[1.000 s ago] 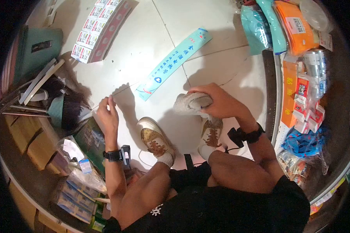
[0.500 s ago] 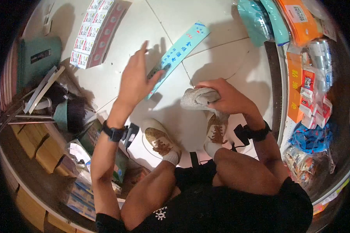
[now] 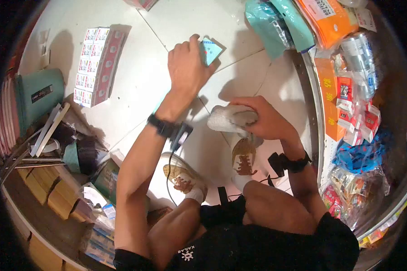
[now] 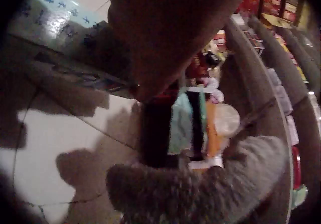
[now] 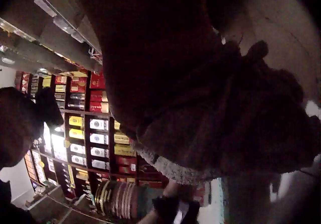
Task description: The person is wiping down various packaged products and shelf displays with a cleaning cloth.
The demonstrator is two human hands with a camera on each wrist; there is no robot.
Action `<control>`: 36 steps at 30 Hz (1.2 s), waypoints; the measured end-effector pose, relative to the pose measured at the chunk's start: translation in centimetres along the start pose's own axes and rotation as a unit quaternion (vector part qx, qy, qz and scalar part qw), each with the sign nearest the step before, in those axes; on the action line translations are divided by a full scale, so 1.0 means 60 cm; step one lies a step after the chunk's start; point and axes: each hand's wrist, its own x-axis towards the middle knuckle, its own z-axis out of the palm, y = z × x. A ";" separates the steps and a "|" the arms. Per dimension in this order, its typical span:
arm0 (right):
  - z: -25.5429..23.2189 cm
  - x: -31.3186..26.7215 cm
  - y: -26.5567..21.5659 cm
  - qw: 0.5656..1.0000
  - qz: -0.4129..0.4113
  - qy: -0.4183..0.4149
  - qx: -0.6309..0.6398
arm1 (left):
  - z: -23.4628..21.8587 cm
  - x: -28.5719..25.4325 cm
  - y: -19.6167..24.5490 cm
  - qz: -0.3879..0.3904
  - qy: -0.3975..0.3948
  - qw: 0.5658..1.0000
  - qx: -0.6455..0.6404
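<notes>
In the head view, my left hand (image 3: 187, 67) lies across a long light-blue box (image 3: 210, 52) with its fingers and thumb gripping the sides, covering most of it. Blue printed characters show on the box (image 4: 55, 21) at the upper left of the left wrist view, beside the dark, blurred hand (image 4: 170, 28). My right hand (image 3: 269, 119) holds a bunched grey-white cloth (image 3: 228, 118) above the right shoe. The same cloth (image 5: 173, 169) shows below the dark right hand (image 5: 200, 103) in the right wrist view.
Stacked small boxes (image 3: 92, 67) stand on the tiled floor at left, near a green bin-like container (image 3: 40, 97) and a brush (image 3: 83, 156). Bagged goods (image 3: 330, 22) and red-white packets (image 3: 346, 95) line the shelf at right. Two shoes (image 3: 178, 174) rest below the hands.
My left hand has moved from the left side onto the light-blue box and taken hold of it. The right hand keeps its grip on the cloth. The head view has shifted slightly.
</notes>
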 end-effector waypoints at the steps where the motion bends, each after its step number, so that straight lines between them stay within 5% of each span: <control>1: -0.013 -0.008 -0.017 1.000 -0.004 0.001 -0.004 | -0.027 -0.010 0.005 0.001 0.006 1.000 0.001; 5: -0.060 -0.063 -0.037 0.980 -0.097 0.141 -0.101 | -0.169 -0.096 0.003 0.004 0.085 0.989 -0.120; 8: -0.080 -0.055 -0.072 0.990 -0.058 0.123 -0.040 | -0.223 -0.159 -0.023 -0.025 0.101 0.983 -0.152; 10: -0.049 -0.028 -0.139 0.975 -0.085 0.204 0.022 | -0.250 -0.196 -0.034 -0.042 0.109 0.978 -0.173; 13: 0.029 0.027 -0.245 0.976 -0.160 0.143 -0.047 | -0.264 -0.236 -0.044 -0.030 0.158 0.967 -0.199; 15: 0.058 0.082 -0.264 0.920 -0.335 0.031 -0.200 | -0.268 -0.257 -0.048 -0.040 0.162 0.963 -0.214; 17: 0.111 0.110 -0.258 0.875 -0.393 -0.058 -0.276 | -0.268 -0.273 -0.055 -0.061 0.197 0.944 -0.257; 21: 0.168 0.125 -0.218 0.856 -0.387 -0.063 -0.336 | -0.263 -0.301 -0.099 -0.114 0.188 0.926 -0.306; 26: 0.216 0.115 -0.137 0.917 -0.349 -0.003 -0.193 | -0.248 -0.354 -0.123 -0.110 0.170 0.941 -0.272; 30: 0.220 0.110 -0.164 0.924 -0.322 0.017 -0.203 | -0.268 -0.361 -0.114 -0.120 0.137 0.951 -0.250; 36: 0.206 0.101 -0.197 0.878 -0.409 0.056 -0.243 | -0.302 -0.356 -0.089 -0.101 0.184 0.915 -0.344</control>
